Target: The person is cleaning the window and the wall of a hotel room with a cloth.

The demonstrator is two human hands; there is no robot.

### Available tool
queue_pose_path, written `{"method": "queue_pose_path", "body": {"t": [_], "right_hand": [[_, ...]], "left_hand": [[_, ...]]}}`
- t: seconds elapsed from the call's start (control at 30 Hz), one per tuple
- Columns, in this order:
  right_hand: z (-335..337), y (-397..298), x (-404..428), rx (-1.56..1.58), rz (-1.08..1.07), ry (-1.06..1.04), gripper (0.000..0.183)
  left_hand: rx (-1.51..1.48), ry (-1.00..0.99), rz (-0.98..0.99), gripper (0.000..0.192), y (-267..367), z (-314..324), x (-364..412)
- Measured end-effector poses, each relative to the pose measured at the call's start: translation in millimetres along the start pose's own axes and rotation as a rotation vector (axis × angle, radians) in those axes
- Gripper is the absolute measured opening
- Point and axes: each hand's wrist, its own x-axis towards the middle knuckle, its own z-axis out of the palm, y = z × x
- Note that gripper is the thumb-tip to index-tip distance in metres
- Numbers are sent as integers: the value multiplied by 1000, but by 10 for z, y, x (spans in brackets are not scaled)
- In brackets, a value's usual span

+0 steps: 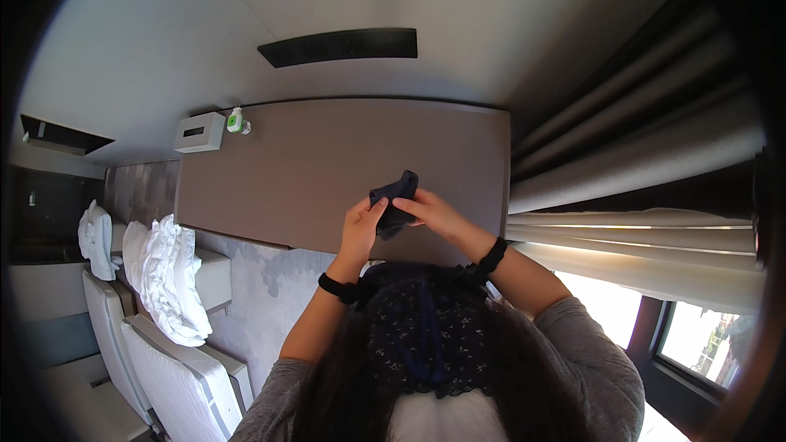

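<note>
Both hands hold a small, dark navy cloth [396,199] above the near right part of a brown desk top [295,166]. My left hand [362,221] pinches its left edge, thumb on top. The thumb and fingers of my right hand [436,212] grip its right side. The cloth is bunched, with one corner standing up and another part hanging below the thumbs. Each wrist wears a black band. Some of the fingers are hidden behind the cloth.
A white tissue box [199,133] and a small green-and-white bottle [236,121] stand at the desk's far left corner. Curtains [614,172] hang by its right edge. Left of the desk are white bedding [172,282] and a bare mattress [178,374]. A black panel [344,46] is set in the wall.
</note>
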Motion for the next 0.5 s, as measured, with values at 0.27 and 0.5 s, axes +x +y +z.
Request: {"method": "queue_pose_path", "body": {"t": [0.27,0.5], "right_hand": [[-676,142,108,-222,-65,-40,36],[-967,139,335,-616,-20,-110,34]], "left_hand": [[128,5,-123,24,419,-296,405],[511,-47,-276,27,263,-897,1052]]}}
